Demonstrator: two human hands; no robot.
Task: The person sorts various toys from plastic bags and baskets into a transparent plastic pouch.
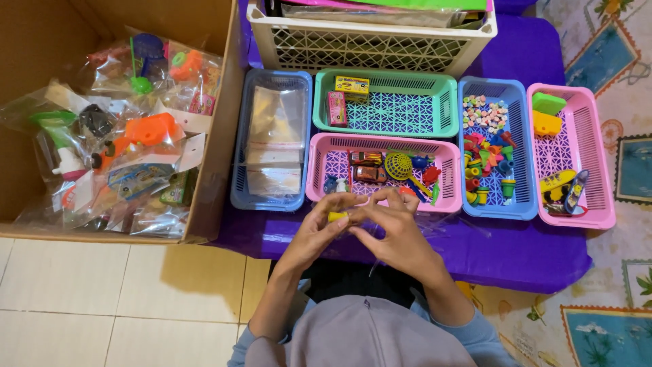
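**A:** ok so what's going on with the hands here?

**B:** both meet in the middle, right over the front edge of the purple counter (530, 261). The left hand (324, 219) has its fingers (337, 203) pinched shut on a small yellow piece (337, 217), which sits right at the fingertips, poking out toward the left side of the grip. The right hand (388, 228) is curled in against it, fingers (390, 197) bent and closed around what looks like thin clear plastic (435, 228), though it's too see-through to tell exactly what it is.

**A:** and the stuff around them?

**B:** just past the fingers is a pink basket (445, 178) with toy cars (367, 166), a yellow round net thing (398, 165) and other bits. Beyond that, a green basket (445, 102) with small boxes (351, 85). Off to the left of the fingers there's a blue basket (239, 170) holding clear bags, and further left a cardboard box (217, 156) full of bagged toys. To the right of the fingers, a blue basket (521, 156) with colourful little pieces, then a pink basket (601, 163) with green and yellow blocks. A white crate (367, 47) sits farthest from the hands.
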